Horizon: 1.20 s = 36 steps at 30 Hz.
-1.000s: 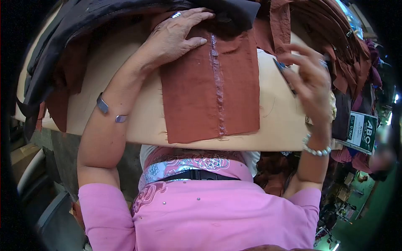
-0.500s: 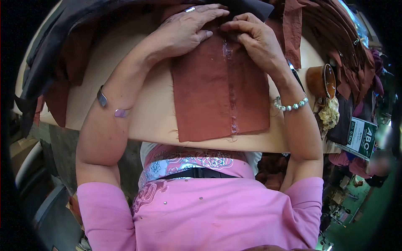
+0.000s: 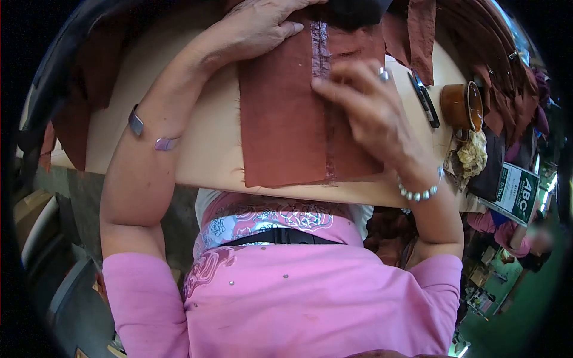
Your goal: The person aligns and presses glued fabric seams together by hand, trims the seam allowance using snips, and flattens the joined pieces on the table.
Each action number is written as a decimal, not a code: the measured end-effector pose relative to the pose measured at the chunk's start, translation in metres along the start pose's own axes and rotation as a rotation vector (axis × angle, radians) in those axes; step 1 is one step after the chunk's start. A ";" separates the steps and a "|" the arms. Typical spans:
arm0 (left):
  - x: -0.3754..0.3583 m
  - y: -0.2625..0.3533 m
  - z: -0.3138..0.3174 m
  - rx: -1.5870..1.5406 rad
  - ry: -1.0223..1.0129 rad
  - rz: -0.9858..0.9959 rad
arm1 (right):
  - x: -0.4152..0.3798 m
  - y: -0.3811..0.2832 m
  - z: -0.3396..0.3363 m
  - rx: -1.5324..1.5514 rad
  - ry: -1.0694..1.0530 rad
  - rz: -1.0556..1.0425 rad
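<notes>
A reddish-brown cloth piece (image 3: 277, 125) with frayed edges lies on the pale board, a shiny strip (image 3: 320, 51) running down its length. My left hand (image 3: 259, 27) rests flat over the cloth's top left, fingers stretched out and partly cut off by the frame's top. Over the strip's middle is my right hand (image 3: 364, 107), blurred by motion, its index fingertip at the strip and a ring on one finger. Whether anything is between its fingers is too blurred to tell. Dark material (image 3: 358, 13) lies at the cloth's upper end.
Right of the cloth are a black-handled tool (image 3: 425, 100), a brown pot (image 3: 453, 108), a crumpled yellowish wad (image 3: 473, 156) and a green-and-white ABC packet (image 3: 514, 191). Brown cloth strips (image 3: 477, 45) hang at the upper right. Another person (image 3: 522, 238) is at the far right.
My right hand has moved down along the strip, from the cloth's top to its middle, uncovering the strip's upper part. The cloth and my left hand appear slightly higher in view.
</notes>
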State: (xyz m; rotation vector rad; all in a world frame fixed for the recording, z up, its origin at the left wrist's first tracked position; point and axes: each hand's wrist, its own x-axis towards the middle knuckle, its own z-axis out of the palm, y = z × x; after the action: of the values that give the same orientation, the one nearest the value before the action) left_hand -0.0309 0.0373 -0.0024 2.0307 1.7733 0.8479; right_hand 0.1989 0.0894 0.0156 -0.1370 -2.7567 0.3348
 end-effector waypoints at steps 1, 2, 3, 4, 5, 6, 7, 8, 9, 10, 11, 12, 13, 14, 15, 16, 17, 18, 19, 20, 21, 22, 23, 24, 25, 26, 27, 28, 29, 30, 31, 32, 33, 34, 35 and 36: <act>0.001 -0.001 0.001 0.012 0.004 0.011 | -0.008 -0.006 0.001 -0.039 0.037 -0.087; 0.001 -0.001 0.002 0.023 0.008 0.022 | -0.010 -0.011 -0.003 0.014 -0.001 -0.069; 0.002 -0.001 0.001 0.022 0.009 0.019 | -0.012 -0.016 -0.008 0.066 -0.038 -0.046; 0.002 0.000 0.000 0.023 0.009 0.017 | -0.013 -0.018 -0.011 0.119 -0.072 -0.023; 0.002 0.001 0.000 0.024 0.005 0.017 | -0.011 -0.013 -0.009 0.171 -0.056 0.015; 0.002 0.000 0.000 0.026 0.008 0.027 | -0.009 -0.011 -0.005 0.205 -0.016 0.086; 0.002 -0.002 0.001 0.030 0.014 0.035 | -0.004 -0.010 0.001 0.240 0.023 0.153; 0.001 -0.003 0.001 0.033 0.021 0.040 | -0.003 -0.011 0.005 0.276 0.061 0.218; -0.003 0.009 -0.004 0.002 0.018 0.023 | -0.004 -0.012 0.006 0.228 0.067 0.172; -0.003 0.007 -0.003 0.006 0.020 0.025 | -0.008 -0.015 0.005 0.216 0.037 0.156; -0.001 0.003 -0.002 0.007 0.019 0.028 | -0.016 -0.022 0.001 0.204 0.006 0.143; 0.001 0.001 0.000 0.007 0.021 0.034 | -0.024 -0.028 -0.003 0.187 -0.025 0.129; 0.001 0.001 0.000 0.014 0.018 0.029 | -0.033 -0.034 -0.006 0.148 -0.065 0.113; 0.001 0.002 0.000 0.019 0.014 0.024 | -0.040 -0.040 -0.010 0.163 -0.080 0.101; 0.001 0.003 -0.001 0.027 0.012 0.017 | -0.045 -0.045 -0.012 0.177 -0.095 0.086; 0.001 0.003 -0.001 0.040 0.017 0.016 | -0.049 -0.047 -0.014 0.194 -0.108 0.072; 0.001 0.002 0.000 0.054 0.019 0.015 | -0.046 -0.044 -0.013 0.210 -0.098 0.095; 0.002 0.001 0.000 0.068 0.018 0.016 | -0.043 -0.041 -0.012 0.226 -0.088 0.118; 0.002 -0.001 0.000 0.075 0.012 0.029 | -0.037 -0.039 -0.008 0.207 -0.046 0.153; 0.002 -0.001 0.001 0.073 0.016 0.035 | -0.031 -0.037 -0.004 0.186 -0.004 0.184; 0.002 -0.002 0.001 0.071 0.021 0.041 | -0.028 -0.037 0.000 0.176 0.011 0.187; 0.002 -0.002 0.001 0.071 0.026 0.046 | -0.029 -0.038 0.000 0.123 -0.002 0.157; 0.001 -0.002 0.001 0.065 0.026 0.042 | -0.030 -0.039 0.000 0.070 -0.014 0.128; 0.001 -0.002 0.000 0.059 0.024 0.040 | -0.033 -0.040 0.000 0.016 -0.026 0.099; 0.001 -0.001 0.000 0.052 0.023 0.038 | -0.038 -0.043 -0.003 0.010 -0.040 0.064; 0.001 -0.001 0.000 0.062 0.026 0.032 | -0.045 -0.048 -0.007 0.003 -0.054 0.028; 0.001 0.000 0.000 0.071 0.026 0.026 | -0.052 -0.052 -0.010 -0.003 -0.069 -0.007; 0.001 0.001 0.000 0.079 0.027 0.019 | -0.058 -0.056 -0.010 -0.007 -0.068 -0.041; 0.001 0.002 0.000 0.080 0.024 0.019 | -0.065 -0.058 -0.010 -0.012 -0.065 -0.076; 0.001 0.003 -0.001 0.082 0.023 0.020 | -0.068 -0.060 -0.011 -0.017 -0.061 -0.112; 0.001 0.004 -0.001 0.085 0.021 0.021 | -0.067 -0.061 -0.014 0.025 -0.081 -0.098; 0.001 0.002 0.000 0.093 0.022 0.027 | -0.065 -0.060 -0.016 0.125 -0.096 -0.046; 0.002 0.000 0.001 0.102 0.023 0.035 | -0.061 -0.057 -0.018 0.225 -0.111 0.005; 0.002 -0.002 0.001 0.112 0.025 0.041 | -0.058 -0.055 -0.019 0.325 -0.126 0.056; 0.002 -0.004 0.002 0.098 0.027 0.051 | -0.053 -0.056 -0.016 0.303 -0.071 0.102; 0.002 -0.004 0.002 0.087 0.030 0.060 | -0.054 -0.057 -0.016 0.244 -0.088 0.076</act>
State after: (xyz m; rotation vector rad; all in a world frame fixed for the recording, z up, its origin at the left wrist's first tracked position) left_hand -0.0329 0.0400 -0.0066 2.1463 1.8034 0.8370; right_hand 0.2516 0.0301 0.0258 -0.1671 -2.7732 0.7091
